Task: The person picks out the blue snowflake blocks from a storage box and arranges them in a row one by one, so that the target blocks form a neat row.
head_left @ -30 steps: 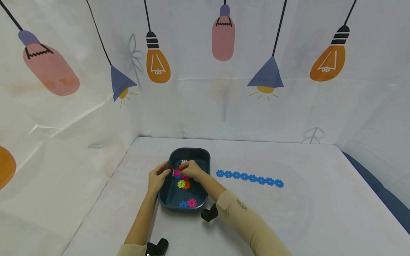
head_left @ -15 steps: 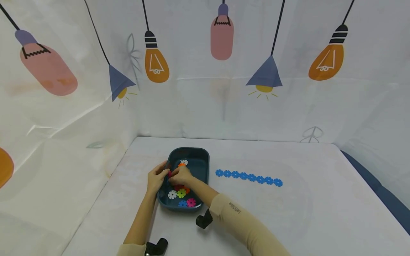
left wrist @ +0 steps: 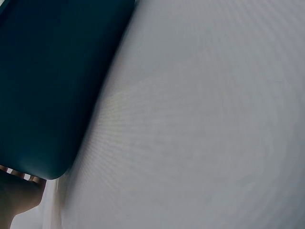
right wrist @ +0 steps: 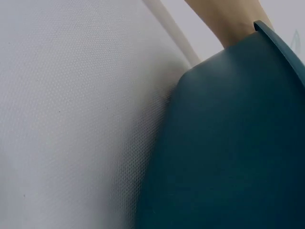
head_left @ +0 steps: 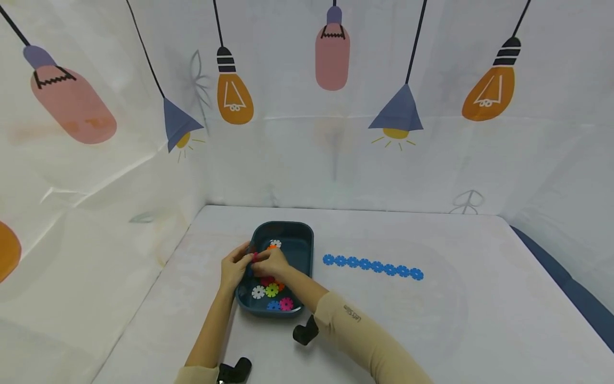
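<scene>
A dark teal tray (head_left: 301,248) with flower-shaped plastic pieces stands on the table in the head view. My left hand (head_left: 234,268) grips its left rim, thumb over the edge. My right hand (head_left: 271,264) reaches inside and pinches a pink flower-shaped piece (head_left: 255,257) close to the left thumb; the fingertips partly hide it. Nearer the front of the tray lie a white piece (head_left: 258,292), a yellow-green piece (head_left: 271,290), a blue piece (head_left: 273,305) and another pink piece (head_left: 286,304). Both wrist views show mostly the tray's outer wall (right wrist: 228,138).
Right of the tray, several blue flower-shaped pieces form a linked row (head_left: 377,266) on the white table (head_left: 431,330). A white sheet printed with lamps (head_left: 297,160) hangs behind and to the left. Black wrist devices (head_left: 305,332) sit at both wrists.
My right hand has moved left inside the tray, toward the left hand. A white piece now shows near the tray's front left. The left hand stays on the rim.
</scene>
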